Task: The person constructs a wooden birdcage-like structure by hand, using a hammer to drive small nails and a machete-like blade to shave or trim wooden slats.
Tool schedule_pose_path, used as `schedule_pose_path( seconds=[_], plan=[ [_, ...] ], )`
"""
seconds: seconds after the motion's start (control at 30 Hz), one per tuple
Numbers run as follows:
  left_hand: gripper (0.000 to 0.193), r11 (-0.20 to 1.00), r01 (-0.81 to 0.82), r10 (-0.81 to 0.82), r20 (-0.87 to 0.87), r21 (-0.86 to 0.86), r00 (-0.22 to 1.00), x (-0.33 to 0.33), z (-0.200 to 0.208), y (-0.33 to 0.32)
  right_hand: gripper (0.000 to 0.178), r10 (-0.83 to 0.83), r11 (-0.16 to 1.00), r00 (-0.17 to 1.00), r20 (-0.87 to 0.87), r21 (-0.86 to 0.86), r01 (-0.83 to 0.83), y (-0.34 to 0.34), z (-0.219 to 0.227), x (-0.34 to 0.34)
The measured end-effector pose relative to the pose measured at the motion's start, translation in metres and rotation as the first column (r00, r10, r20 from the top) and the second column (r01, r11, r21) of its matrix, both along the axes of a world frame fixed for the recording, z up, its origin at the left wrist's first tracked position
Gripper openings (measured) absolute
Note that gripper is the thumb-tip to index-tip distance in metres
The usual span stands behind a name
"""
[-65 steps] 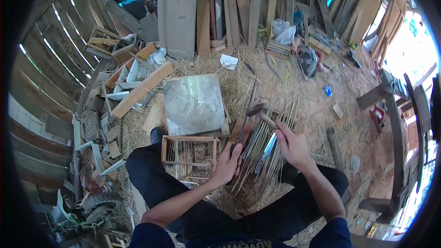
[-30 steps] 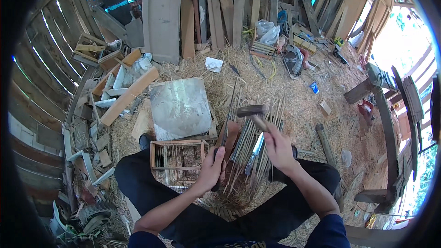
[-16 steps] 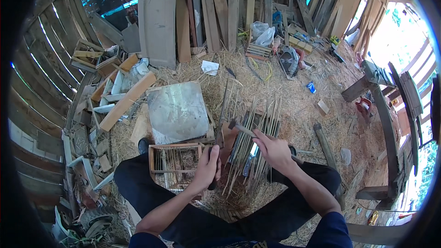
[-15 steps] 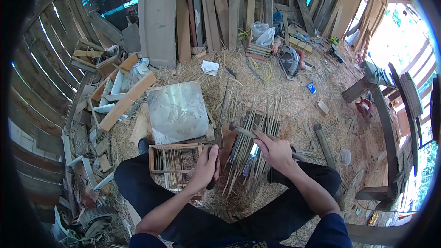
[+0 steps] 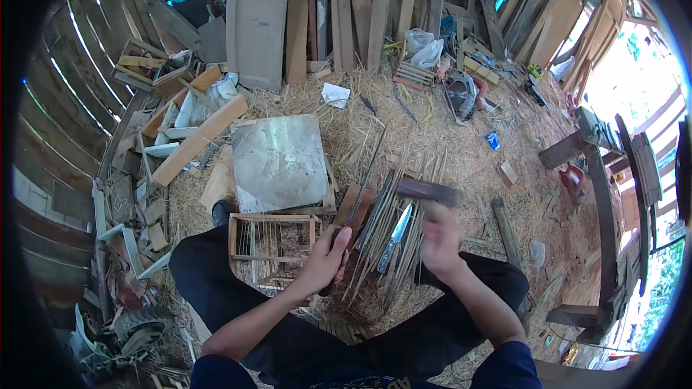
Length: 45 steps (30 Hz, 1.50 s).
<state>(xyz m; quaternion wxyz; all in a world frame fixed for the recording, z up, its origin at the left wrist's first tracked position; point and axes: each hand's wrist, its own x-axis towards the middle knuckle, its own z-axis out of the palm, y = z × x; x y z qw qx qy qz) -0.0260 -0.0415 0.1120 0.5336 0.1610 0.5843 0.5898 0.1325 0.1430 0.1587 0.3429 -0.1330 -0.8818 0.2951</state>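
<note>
My left hand (image 5: 324,263) is closed round the dark handle of a long, narrow machete (image 5: 371,162), its blade pointing forward and slightly right. Under the blade lies a reddish-brown wooden block (image 5: 353,207). My right hand (image 5: 440,241), smeared by motion, grips a hammer whose dark hammer head (image 5: 427,191) is raised over a bundle of thin bamboo sticks (image 5: 382,245). On those sticks rests a kitchen knife (image 5: 396,238) with a shiny blade and a dark handle. By my left knee stands a wooden cage frame (image 5: 272,258) with thin bars.
A square grey board (image 5: 280,162) lies ahead of the cage frame. Scrap wood (image 5: 198,140) is piled at the left. Planks (image 5: 382,14) lean along the back. A short log (image 5: 506,230) lies right of the sticks, and a bench-like wooden frame (image 5: 602,209) stands at the right.
The hammer has swung right and its head has turned, uncovering more of the kitchen knife. The machete blade has tilted further right over the block. The whole view has shifted slightly.
</note>
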Motion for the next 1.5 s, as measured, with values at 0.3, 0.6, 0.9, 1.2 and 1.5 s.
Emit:
schedule_pose_path(
  seconds=[0.3,0.6,0.9,1.2,1.5],
  plan=[
    [0.039,1.000,0.026,-0.026,-0.033,-0.015,0.999,0.002,-0.001,-0.007,0.035,-0.109,0.992,0.908,0.405,-0.015,0.126,-0.007,-0.004,-0.015],
    [0.041,0.997,0.067,-0.068,-0.059,-0.024,0.996,-0.001,0.005,-0.005,0.031,-0.048,0.999,0.993,-0.106,0.013,0.050,0.000,0.000,0.001],
    [0.038,0.999,0.029,-0.031,-0.075,-0.025,0.997,0.002,-0.004,-0.007,0.035,-0.083,0.996,0.876,0.476,0.000,0.095,-0.008,-0.024,-0.008],
    [0.036,1.000,0.015,-0.017,-0.102,-0.017,0.995,-0.006,-0.013,0.004,0.039,-0.080,0.978,0.923,-0.376,-0.211,-0.001,0.002,-0.018,0.008],
    [0.038,0.998,-0.052,0.049,-0.088,-0.027,0.995,-0.016,-0.010,0.001,0.036,-0.108,0.994,0.896,0.430,0.072,0.085,-0.001,-0.008,-0.003]
  ],
)
